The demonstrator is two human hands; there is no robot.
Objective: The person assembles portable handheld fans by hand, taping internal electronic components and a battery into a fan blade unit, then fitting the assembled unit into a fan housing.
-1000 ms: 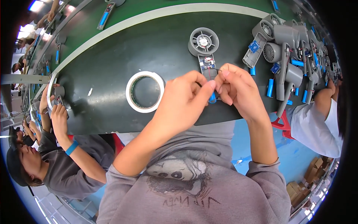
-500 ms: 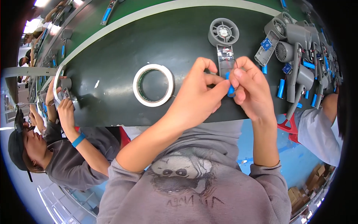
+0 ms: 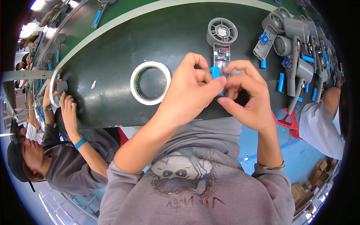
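Observation:
A grey handheld fan (image 3: 222, 33) lies on the dark work table with its round head away from me. Its handle is open, showing a small circuit board (image 3: 221, 53) and thin wires. Over the lower part of that handle, my left hand (image 3: 189, 90) pinches a blue cylindrical battery (image 3: 215, 72) between thumb and fingers. Close by on the right is my right hand (image 3: 250, 95), its fingers curved and its thumb apart from them, with nothing visible in its grip. The fingers hide the battery's lower end and the bottom of the handle.
A roll of white tape (image 3: 133, 83) lies left of my hands. At the right is a heap of grey fan parts (image 3: 298, 52) with blue batteries (image 3: 281, 82) among them. A co-worker (image 3: 75, 153) sits at the left, hands on another fan part; another person's sleeve (image 3: 320, 129) is at the right.
My right hand's fingers have parted from the battery and thumb. The battery now shows more plainly in my left hand, turned upright along the handle.

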